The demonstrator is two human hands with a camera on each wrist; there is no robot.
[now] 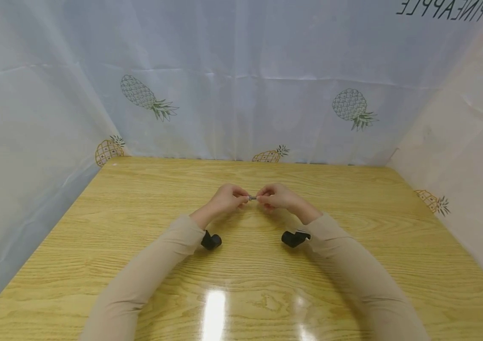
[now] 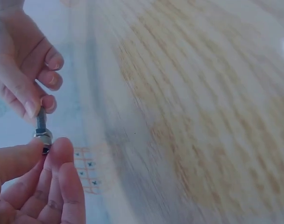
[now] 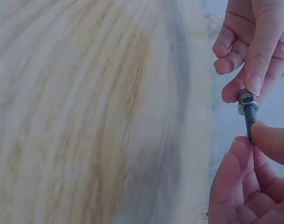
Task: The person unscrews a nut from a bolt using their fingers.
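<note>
Between my two hands lies a small metal bolt (image 1: 253,198), held sideways low over the table. My left hand (image 1: 226,199) pinches its head end between thumb and fingertips, which partly cover the head. Thumb and fingers of my right hand (image 1: 279,196) pinch the far end of the threaded shank. A silvery hex nut (image 3: 248,108) sits around the bolt close to the head, just beyond the left fingertips. Bare thread (image 2: 41,120) shows between the nut and the right fingers.
Below is a yellow wood-grain table (image 1: 258,270) with bright reflections near its front. Pale curtains (image 1: 233,113) printed with pineapples enclose the back and both sides. Black wrist devices (image 1: 211,240) stick out beneath the beige sleeves (image 1: 156,265).
</note>
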